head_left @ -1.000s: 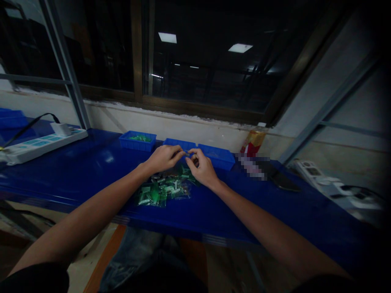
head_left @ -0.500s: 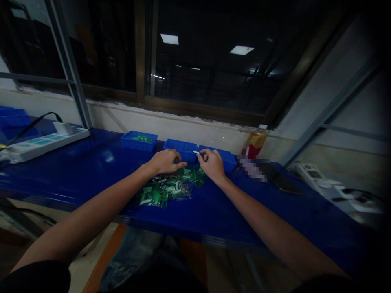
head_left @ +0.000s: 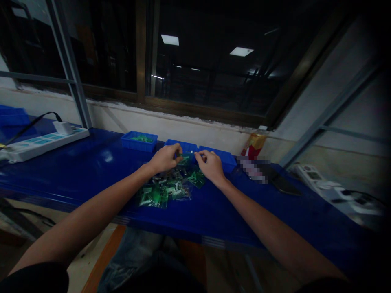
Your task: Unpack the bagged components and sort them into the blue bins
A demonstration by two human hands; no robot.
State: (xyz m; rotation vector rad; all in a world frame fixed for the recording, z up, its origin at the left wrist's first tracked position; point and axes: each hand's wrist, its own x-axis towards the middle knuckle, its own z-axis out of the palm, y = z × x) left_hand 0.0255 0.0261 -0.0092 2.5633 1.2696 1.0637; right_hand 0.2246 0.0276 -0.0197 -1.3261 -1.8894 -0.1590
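Note:
My left hand (head_left: pixel 166 158) is closed at the fingertips on the edge of a small green bag (head_left: pixel 185 160), which hangs towards the right. Facing it, my right hand (head_left: pixel 211 165) is pinched near a tiny pale piece (head_left: pixel 192 151) at its fingertips; what the piece is cannot be made out. Below both hands lies a pile of small clear and green bags (head_left: pixel 165 192) with light-coloured parts in them. One green bag (head_left: pixel 197 178) lies under my right wrist.
Blue bins (head_left: pixel 224 158) line the back of the blue table (head_left: pixel 91 171); a left one (head_left: pixel 139 142) holds green bags. Power strips (head_left: pixel 45 142) lie at both sides. A dark phone-like slab (head_left: pixel 284 183) and a red-yellow packet (head_left: pixel 255 145) are at the right.
A green bag is now in my left fingers, which were without one before. The pale piece at my right hand has shifted slightly left and shows shorter.

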